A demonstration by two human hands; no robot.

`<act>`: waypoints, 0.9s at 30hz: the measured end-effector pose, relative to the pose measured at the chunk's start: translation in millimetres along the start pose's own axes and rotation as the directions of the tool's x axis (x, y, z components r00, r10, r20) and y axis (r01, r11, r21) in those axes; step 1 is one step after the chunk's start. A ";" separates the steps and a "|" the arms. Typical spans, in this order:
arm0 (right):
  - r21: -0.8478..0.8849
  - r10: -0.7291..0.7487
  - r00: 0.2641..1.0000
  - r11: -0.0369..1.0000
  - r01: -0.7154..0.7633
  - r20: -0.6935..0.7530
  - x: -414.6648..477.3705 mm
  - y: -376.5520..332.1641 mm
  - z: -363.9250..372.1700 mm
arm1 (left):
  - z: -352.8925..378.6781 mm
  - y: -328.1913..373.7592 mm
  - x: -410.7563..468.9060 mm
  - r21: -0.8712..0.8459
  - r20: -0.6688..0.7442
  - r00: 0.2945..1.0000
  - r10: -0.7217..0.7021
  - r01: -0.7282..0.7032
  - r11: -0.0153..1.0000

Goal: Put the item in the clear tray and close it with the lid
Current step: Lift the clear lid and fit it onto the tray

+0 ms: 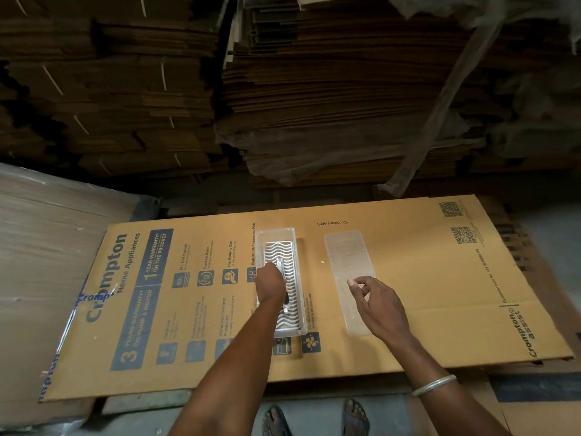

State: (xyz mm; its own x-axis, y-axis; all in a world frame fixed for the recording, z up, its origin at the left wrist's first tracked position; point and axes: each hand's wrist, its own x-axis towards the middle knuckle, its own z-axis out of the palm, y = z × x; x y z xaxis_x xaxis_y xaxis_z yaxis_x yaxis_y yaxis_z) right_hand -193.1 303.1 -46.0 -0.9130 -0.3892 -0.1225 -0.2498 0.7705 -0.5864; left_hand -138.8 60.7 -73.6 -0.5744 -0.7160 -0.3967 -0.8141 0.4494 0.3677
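A clear tray [298, 247] with a white wavy insert lies lengthwise on a flattened printed carton [408, 278]. Inside the tray my left hand [270, 283] is closed around a small, shiny metal item [280, 269] with a dark end; what the item is cannot be told. To the right of the tray the clear lid [345, 253] lies flat on the carton. Over the lid's near half my right hand [377, 298] hovers, thumb and fingers apart and holding nothing. Whether it touches the lid cannot be told.
Tall stacks of flattened cardboard [314, 89] rise behind the carton. A plastic-wrapped pile of sheets [47, 247] sits at the left. My feet in sandals [314, 420] stand on the floor at the carton's near edge. More cardboard lies at the right.
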 end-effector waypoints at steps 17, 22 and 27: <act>-0.038 0.039 0.997 0.999 -0.037 0.068 -5.6 13.3 14.2 | 1.4 0.0 0.0 0.005 -0.071 0.997 0.033 -0.033 0.999; -0.169 0.105 0.991 0.981 -0.091 0.078 3.5 18.8 23.0 | 2.6 0.1 -0.5 0.035 -0.087 0.994 0.064 -0.061 0.998; -0.324 0.232 0.963 0.929 -0.178 0.134 15.6 22.3 31.9 | 0.4 -3.2 -4.1 -0.019 -0.092 0.991 0.096 -0.098 0.995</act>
State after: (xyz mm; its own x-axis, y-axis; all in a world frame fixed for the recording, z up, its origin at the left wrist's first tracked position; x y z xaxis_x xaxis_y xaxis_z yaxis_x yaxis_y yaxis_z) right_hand -202.6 298.1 -86.6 -0.8941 -0.2644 -0.3614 -0.1738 0.9487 -0.2640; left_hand -133.9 62.5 -73.4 -0.6397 -0.7158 -0.2801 -0.7521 0.5076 0.4205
